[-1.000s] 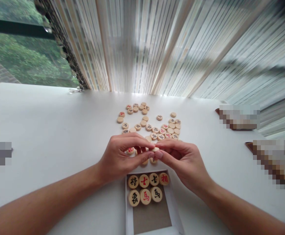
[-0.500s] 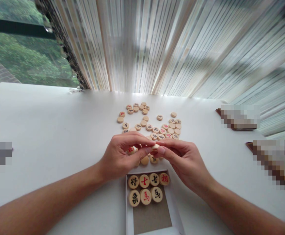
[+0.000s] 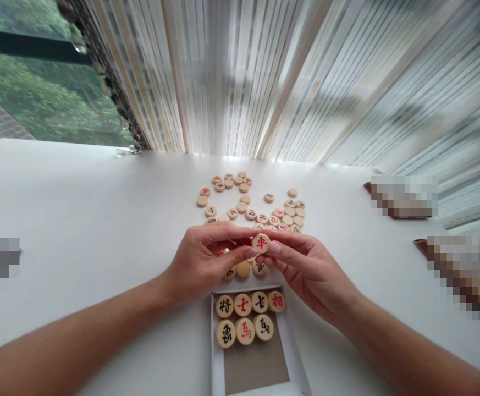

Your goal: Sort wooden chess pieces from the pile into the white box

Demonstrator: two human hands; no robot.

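Observation:
Between my two hands is a round wooden xiangqi piece (image 3: 260,243) with a red character facing me. My left hand (image 3: 210,253) pinches its left side with thumb and fingers. On its right side, my right hand (image 3: 305,261) grips it the same way. Below them lies a white open box (image 3: 219,374) with a grey-brown bottom, holding two rows of pieces, among them a black-marked piece (image 3: 264,327) and a red-marked piece (image 3: 245,331). Loose pieces lie under and behind my hands, partly hidden by them, including a plain-faced piece (image 3: 242,269).
Several more pieces, some face down like this blank disc (image 3: 292,192), are scattered on the white table (image 3: 99,220) beyond my hands. Brown-edged objects (image 3: 413,215), partly blurred out, stand at the right. A striped curtain (image 3: 231,82) hangs behind the table.
The held piece has been tilted up, so its red character now faces me; before, it lay nearly flat between my fingers. Both hands stay almost in place.

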